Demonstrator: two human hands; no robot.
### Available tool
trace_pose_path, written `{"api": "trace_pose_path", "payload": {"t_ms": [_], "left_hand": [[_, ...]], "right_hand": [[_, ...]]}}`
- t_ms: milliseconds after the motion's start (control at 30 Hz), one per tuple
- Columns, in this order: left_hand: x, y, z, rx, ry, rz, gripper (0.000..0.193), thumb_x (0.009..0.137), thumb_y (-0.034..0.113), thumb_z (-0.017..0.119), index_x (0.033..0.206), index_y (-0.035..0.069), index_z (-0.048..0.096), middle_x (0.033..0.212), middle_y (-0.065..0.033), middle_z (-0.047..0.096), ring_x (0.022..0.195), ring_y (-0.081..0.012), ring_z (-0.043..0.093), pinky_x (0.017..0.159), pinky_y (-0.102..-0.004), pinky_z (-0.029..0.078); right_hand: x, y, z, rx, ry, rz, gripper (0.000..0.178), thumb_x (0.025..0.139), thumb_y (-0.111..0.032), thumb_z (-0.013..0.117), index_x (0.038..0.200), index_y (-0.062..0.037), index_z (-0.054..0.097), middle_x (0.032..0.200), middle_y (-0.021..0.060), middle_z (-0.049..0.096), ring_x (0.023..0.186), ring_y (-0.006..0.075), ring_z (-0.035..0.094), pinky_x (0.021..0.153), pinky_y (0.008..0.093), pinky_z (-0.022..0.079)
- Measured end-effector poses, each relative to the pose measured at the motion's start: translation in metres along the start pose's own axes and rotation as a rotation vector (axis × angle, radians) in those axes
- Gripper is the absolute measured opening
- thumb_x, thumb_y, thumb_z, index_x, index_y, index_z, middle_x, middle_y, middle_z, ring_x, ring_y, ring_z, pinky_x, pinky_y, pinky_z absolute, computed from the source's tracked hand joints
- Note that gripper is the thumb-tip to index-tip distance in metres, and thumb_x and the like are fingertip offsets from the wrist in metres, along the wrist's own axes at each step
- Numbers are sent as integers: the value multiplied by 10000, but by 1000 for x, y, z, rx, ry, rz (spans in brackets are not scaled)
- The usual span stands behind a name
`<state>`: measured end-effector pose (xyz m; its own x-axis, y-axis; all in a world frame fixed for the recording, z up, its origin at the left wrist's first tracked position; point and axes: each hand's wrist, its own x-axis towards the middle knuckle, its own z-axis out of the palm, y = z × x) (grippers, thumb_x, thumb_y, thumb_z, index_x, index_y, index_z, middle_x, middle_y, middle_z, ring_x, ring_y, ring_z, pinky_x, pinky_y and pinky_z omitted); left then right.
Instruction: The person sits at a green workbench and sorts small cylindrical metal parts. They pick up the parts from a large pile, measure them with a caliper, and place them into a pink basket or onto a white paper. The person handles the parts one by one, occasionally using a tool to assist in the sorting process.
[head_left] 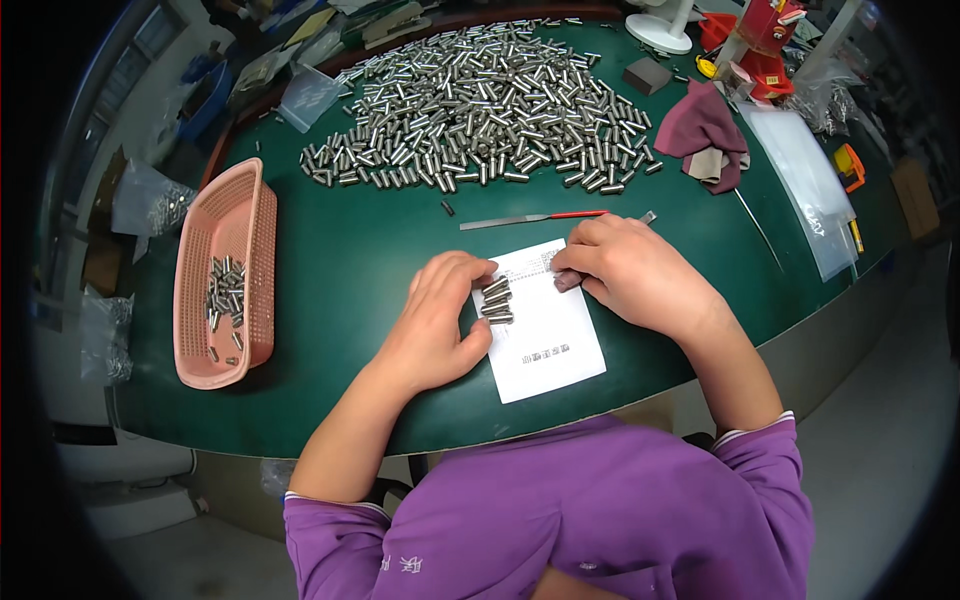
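A short row of shiny metal pins [497,300] lies side by side on a white printed sheet of paper [550,375]. My left hand [432,318] curls around the row's left side, index finger at its far end and thumb at its near end, gripping the pins between them. Over the sheet's right edge, my right hand [640,270] is closed on a small dark brownish piece [568,281], pinched in its fingertips; its material is unclear. Just beyond the paper lies a thin flat file with a red handle [578,214], its end partly behind my right hand.
A large heap of metal pins [490,105] covers the far part of the green table [330,300]. At left stands a pink basket [262,290] with some pins inside. A maroon cloth [700,125], clear plastic bags [795,185] and a dark block [647,75] lie at right.
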<state>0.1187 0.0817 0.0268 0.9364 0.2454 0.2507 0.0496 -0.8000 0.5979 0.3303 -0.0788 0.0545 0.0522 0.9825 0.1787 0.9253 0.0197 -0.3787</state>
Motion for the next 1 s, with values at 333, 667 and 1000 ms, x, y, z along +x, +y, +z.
{"api": "trace_pose_path", "payload": {"t_ms": [333, 667, 1000], "left_hand": [[0, 1, 1, -63, 16, 21, 472, 718, -1, 626, 1182, 26, 542, 1091, -124, 582, 1129, -311, 531, 1039, -419, 381], [1, -5, 4, -68, 67, 27, 283, 766, -44, 633, 1038, 33, 626, 1069, -112, 622, 1118, -307, 555, 987, -416, 431], [5, -8, 5, -18, 84, 50, 211, 749, -13, 701, 945, 59, 670, 1014, -86, 630, 1084, -296, 567, 956, -420, 441]], "right_hand": [[-3, 10, -10, 66, 415, -52, 322, 821, 5, 630, 1118, -98, 558, 1073, 89, 553, 955, 291, 624, 793, 380, 527], [54, -32, -7, 833, 629, 51, 358, 828, -59, 721, 1152, -70, 570, 1014, 54, 640, 872, 134, 646, 733, 282, 549], [59, -33, 29, 1183, 444, -21, 289, 896, -59, 589, 1184, -40, 601, 997, 53, 569, 850, 129, 580, 768, 280, 500]]}}
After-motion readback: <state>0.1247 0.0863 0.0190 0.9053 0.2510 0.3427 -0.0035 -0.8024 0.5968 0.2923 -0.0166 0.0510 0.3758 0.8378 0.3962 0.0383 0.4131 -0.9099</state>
